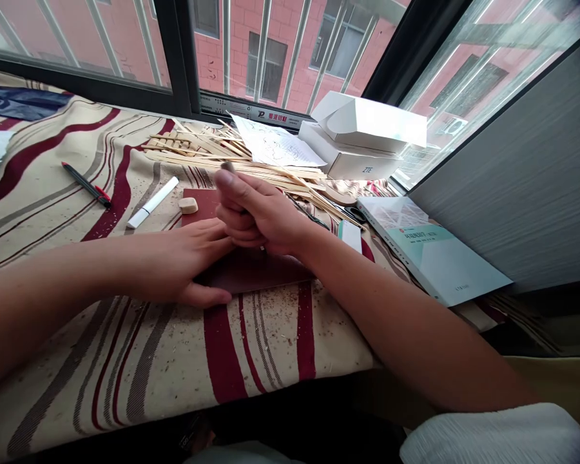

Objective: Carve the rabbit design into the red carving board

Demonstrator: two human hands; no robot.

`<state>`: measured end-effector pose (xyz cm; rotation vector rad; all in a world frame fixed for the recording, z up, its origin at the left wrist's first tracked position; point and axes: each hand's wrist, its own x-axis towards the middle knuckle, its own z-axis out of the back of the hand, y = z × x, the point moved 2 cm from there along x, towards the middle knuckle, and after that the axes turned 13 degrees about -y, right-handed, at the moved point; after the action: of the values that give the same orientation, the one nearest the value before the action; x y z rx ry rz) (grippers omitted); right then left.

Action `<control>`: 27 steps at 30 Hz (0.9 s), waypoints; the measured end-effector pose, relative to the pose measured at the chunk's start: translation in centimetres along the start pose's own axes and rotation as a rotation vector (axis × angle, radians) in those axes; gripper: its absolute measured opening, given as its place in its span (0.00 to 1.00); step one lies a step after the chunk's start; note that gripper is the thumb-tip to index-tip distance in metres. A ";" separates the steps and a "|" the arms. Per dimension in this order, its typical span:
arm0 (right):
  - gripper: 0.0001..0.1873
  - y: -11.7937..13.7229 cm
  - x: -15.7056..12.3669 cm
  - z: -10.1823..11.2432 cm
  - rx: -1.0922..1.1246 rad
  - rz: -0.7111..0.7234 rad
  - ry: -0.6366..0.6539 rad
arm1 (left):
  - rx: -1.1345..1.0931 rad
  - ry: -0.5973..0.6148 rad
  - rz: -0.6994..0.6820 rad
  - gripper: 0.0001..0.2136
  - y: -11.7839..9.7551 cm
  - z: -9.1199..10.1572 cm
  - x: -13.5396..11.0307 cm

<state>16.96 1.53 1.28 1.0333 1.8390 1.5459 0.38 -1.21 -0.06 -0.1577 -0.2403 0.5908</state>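
Note:
My left hand [188, 258] lies flat with its fingers stretched out, pressing on a dark red board [265, 277] on the striped tablecloth. Above the board, my right hand [261, 212] is closed in a fist, thumb uppermost. A small grey-brown end [228, 167] of what it grips shows by the thumb. A small glint shows below the fist, but the rest of the held thing is hidden, so its kind is unclear. A beige eraser-like block [188, 205] rests at the board's upper left corner. Fine wood crumbs are scattered on the cloth around the board.
Behind the hands lie thin wooden strips [207, 151], a drawn-on paper sheet [278, 145] and a white box [362, 142]. A thick book [435, 248] is at the right. A white marker-like stick [153, 203] and a dark pen [86, 185] lie left.

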 end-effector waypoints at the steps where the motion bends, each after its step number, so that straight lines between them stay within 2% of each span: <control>1: 0.31 0.4 -0.2 0.4 0.037 0.021 0.007 | 0.008 -0.003 -0.015 0.37 0.2 -0.1 0.0; 3: 0.31 1.5 -0.8 1.3 0.104 0.113 -0.058 | 0.020 -0.002 -0.054 0.39 0.5 -0.5 0.0; 5: 0.32 2.6 -1.3 2.2 0.128 0.206 -0.176 | 0.013 -0.004 -0.095 0.39 0.5 -0.7 0.0; 7: 0.33 3.4 -1.6 2.9 0.103 0.242 -0.278 | -0.030 -0.005 -0.122 0.34 0.1 -0.6 -0.1; 9: 0.33 3.7 -1.6 3.4 0.060 0.238 -0.326 | -0.106 -0.015 -0.140 0.26 -0.2 -0.1 -0.1; 11: 0.33 3.6 -1.5 3.6 0.022 0.227 -0.307 | -0.155 -0.063 -0.129 0.21 0.1 0.7 -0.2; 14: 0.32 2.9 -1.2 3.6 -0.005 0.229 -0.239 | -0.084 -0.162 -0.091 0.21 1.8 1.7 -0.2; 18: 0.31 2.0 -1.3 2.6 0.056 0.259 -0.208 | 0.009 -0.121 -0.073 0.26 3.4 1.7 -0.1; 22: 0.30 1.3 -1.5 1.1 0.114 0.267 -0.182 | 0.016 -0.064 0.008 0.31 2.5 1.3 0.4; 27: 0.30 0.7 -1.4 0.4 0.030 0.256 -0.220 | -0.023 -0.044 0.042 0.27 1.8 1.2 0.8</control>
<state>18.22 0.65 1.80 1.4385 1.6329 1.4794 -0.28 0.85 0.87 -0.1720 -0.2874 0.6335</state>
